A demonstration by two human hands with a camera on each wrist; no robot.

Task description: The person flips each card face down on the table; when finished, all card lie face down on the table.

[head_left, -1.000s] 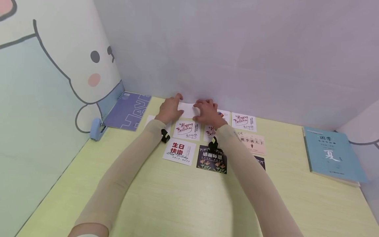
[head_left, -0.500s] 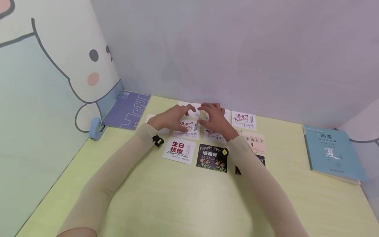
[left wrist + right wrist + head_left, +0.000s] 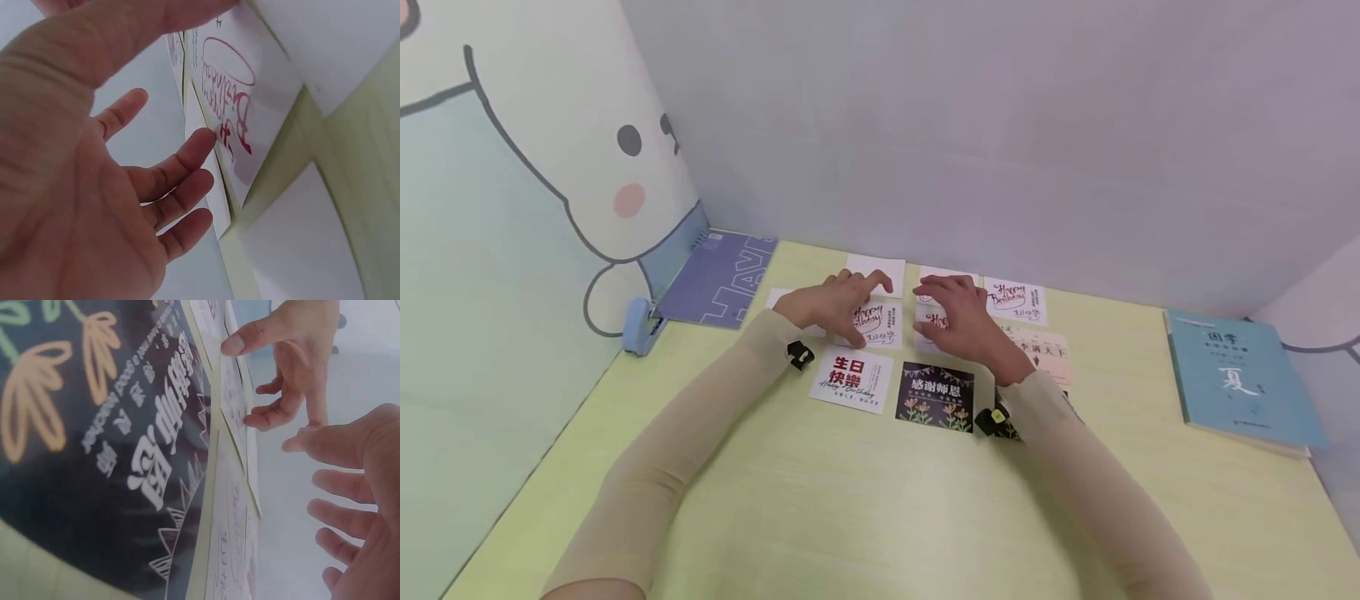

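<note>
1. Table [image 3: 880, 517]: from the person, cards [image 3: 852, 379] lie at 12 o'clock in rough rows; the laying-out looks largely done (whether any straightening is left cannot be told).
2. Blue book [image 3: 1247, 379], 2 o'clock: only the head view shows it.
3. Left hand [image 3: 835, 307], just before 12, and right hand [image 3: 962, 321], just past it: fingers loosely bent, grasping nothing, among the cards.
4. Dark card [image 3: 935, 396], 12 o'clock: the right wrist view makes "good teacher" legible; the head view does not.
</note>
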